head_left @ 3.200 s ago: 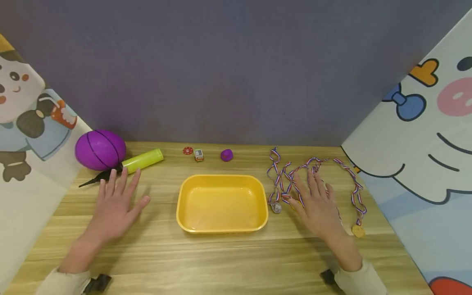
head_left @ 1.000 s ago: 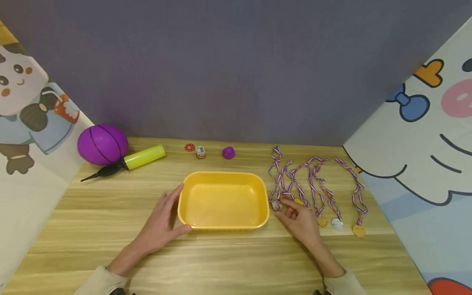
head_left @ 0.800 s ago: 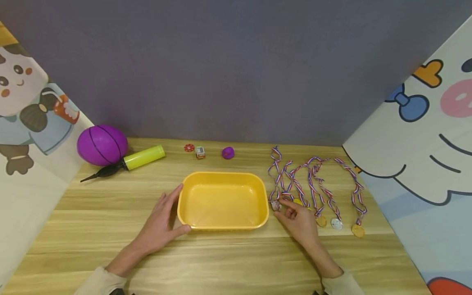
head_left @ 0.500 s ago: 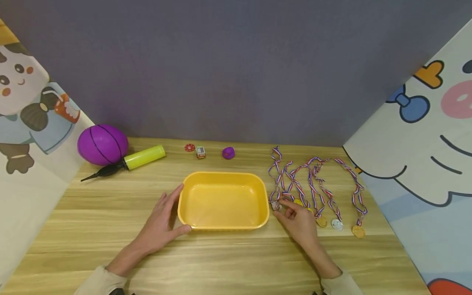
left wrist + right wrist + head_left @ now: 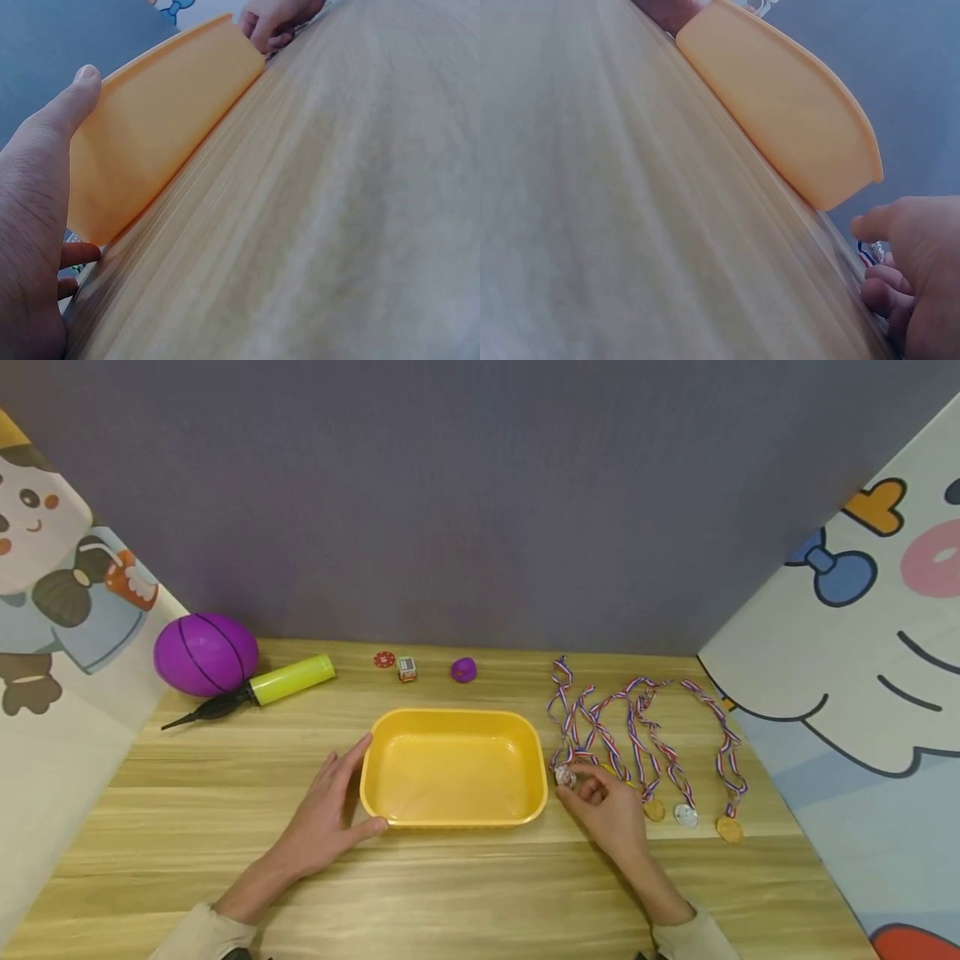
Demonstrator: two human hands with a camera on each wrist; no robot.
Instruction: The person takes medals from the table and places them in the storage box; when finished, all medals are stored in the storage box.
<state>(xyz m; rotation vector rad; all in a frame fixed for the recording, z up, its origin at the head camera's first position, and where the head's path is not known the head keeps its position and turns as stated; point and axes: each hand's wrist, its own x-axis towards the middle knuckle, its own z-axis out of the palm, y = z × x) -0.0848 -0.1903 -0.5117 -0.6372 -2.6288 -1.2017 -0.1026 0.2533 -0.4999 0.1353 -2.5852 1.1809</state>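
In the head view a yellow plastic tray [image 5: 453, 777] stands mid-table with nothing in it. My left hand [image 5: 318, 822] rests against its left front corner, fingers extended along the left side and thumb at the front rim. To the right of the tray, my right hand [image 5: 611, 818] pinches a silver medal [image 5: 565, 776] between thumb and index finger, its other fingers curled in. The medal's red, white and blue ribbon [image 5: 557, 702] trails toward the back of the table. In the right wrist view a bit of ribbon [image 5: 866, 259] shows under the index finger.
More medals lie to the right: a gold medal [image 5: 654, 810], a silver one [image 5: 686, 815] and another gold one [image 5: 729, 829]. At the back are a purple ball [image 5: 206, 654], a yellow-green hand pump [image 5: 292, 680], a red chip [image 5: 384, 659], a toy vehicle [image 5: 407, 669] and a small purple toy [image 5: 463, 670].
Both hands, earlier held spread over the table, have come inward: the left to the tray's corner, the right to the silver medal. Lately the medal has shifted slightly in the right fingers.
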